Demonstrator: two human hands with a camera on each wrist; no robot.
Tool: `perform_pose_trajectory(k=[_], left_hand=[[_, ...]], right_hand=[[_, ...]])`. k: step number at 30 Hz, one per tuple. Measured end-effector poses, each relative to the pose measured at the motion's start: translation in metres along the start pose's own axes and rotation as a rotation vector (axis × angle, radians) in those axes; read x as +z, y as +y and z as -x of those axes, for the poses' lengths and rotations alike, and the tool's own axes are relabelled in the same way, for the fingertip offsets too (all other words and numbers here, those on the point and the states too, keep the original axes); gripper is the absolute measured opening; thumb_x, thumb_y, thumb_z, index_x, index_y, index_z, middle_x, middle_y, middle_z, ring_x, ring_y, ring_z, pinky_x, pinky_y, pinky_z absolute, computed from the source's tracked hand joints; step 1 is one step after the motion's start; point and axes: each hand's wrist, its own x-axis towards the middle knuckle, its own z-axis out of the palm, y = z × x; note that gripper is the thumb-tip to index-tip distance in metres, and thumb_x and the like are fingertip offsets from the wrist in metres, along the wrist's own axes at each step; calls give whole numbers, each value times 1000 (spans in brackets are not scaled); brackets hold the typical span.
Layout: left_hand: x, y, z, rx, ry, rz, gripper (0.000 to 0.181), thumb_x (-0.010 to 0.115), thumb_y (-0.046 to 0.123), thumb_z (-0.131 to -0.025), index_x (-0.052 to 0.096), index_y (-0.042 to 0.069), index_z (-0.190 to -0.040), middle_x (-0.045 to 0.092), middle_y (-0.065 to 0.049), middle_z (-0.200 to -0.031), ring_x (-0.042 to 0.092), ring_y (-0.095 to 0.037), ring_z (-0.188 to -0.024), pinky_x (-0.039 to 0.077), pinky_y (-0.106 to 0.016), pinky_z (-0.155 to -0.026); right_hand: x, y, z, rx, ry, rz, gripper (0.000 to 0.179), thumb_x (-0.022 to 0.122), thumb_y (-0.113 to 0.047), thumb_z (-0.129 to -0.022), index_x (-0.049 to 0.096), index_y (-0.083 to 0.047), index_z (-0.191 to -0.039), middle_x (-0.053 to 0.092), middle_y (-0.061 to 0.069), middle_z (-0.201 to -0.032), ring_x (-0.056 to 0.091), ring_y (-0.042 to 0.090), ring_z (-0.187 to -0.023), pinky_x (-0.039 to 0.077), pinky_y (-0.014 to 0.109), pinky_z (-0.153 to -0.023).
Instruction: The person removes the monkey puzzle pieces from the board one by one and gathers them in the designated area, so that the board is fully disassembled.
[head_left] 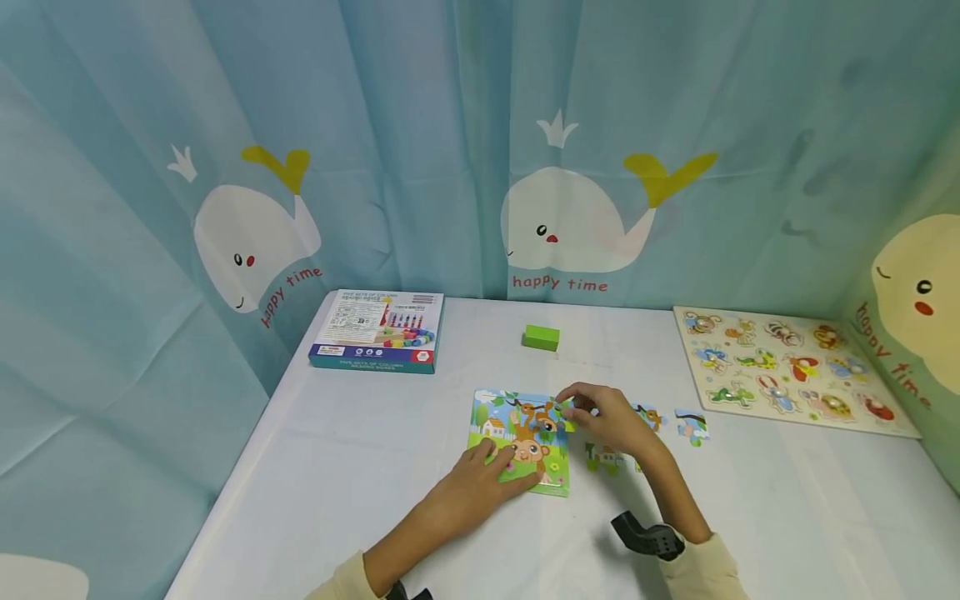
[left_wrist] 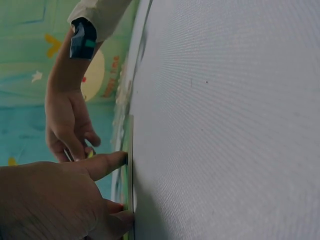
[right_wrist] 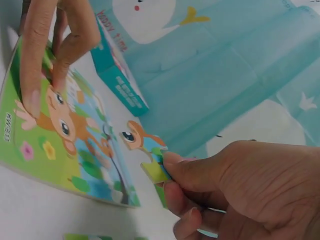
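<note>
A square monkey picture puzzle board (head_left: 487, 408) lies on the white table. My left hand (head_left: 468, 493) rests on its lower part, with spread fingers touching the picture near the monkey's face. Above the board's upper right edge, my right hand (head_left: 611, 418) pinches a puzzle piece (right_wrist: 156, 171) between thumb and fingers. The right wrist view shows part of a monkey's face and some green on that piece. To the right of the board lie loose puzzle pieces, among them one with a branch (head_left: 692, 426) and one with a house (head_left: 604, 457). The right forearm partly hides others.
A boxed bead toy (head_left: 375, 332) lies at the back left of the table. A green block (head_left: 541, 337) sits behind the puzzle board. At the right back is a wooden insect board (head_left: 787, 371). A blue whale-print curtain (head_left: 442, 150) hangs behind the table.
</note>
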Motion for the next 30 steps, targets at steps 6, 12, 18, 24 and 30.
perform_pose_trajectory(k=[6, 12, 18, 24, 30], left_hand=[[1, 0, 0, -4, 2, 13, 59, 50, 13, -98, 40, 45, -146, 48, -5, -140, 45, -26, -115, 49, -39, -93], [2, 0, 2, 6, 34, 10, 58, 52, 12, -97, 42, 43, -145, 50, -5, -134, 45, -24, -111, 50, -37, -89], [1, 2, 2, 18, 57, -5, 59, 55, 12, -95, 44, 43, -144, 50, -5, -134, 45, -24, -109, 50, -36, -88], [1, 1, 3, 20, 69, 10, 58, 54, 12, -96, 45, 42, -144, 51, -5, -133, 44, -24, -108, 50, -36, -87], [3, 1, 3, 24, 81, 5, 58, 53, 11, -96, 44, 41, -144, 51, -6, -132, 45, -25, -108, 50, -37, -88]], right_hand=[[-16, 5, 10, 70, 93, -41, 19, 70, -15, -90, 66, -3, -104, 67, 1, -76, 62, 22, -63, 46, 26, -56], [-33, 13, 28, 94, 158, -85, 22, 68, -17, -92, 65, -1, -107, 68, 5, -78, 63, 24, -67, 47, 27, -56], [-51, 20, 54, 133, 231, -106, 21, 62, -14, -96, 65, 0, -112, 68, 10, -82, 61, 15, -67, 49, 29, -57], [-62, 33, 84, 225, 287, -69, 22, 57, -15, -99, 65, -1, -114, 68, 5, -83, 58, 13, -66, 47, 27, -56], [-72, 51, 111, 292, 296, -37, 25, 58, -14, -98, 64, 4, -115, 69, 0, -85, 59, 0, -71, 49, 26, -57]])
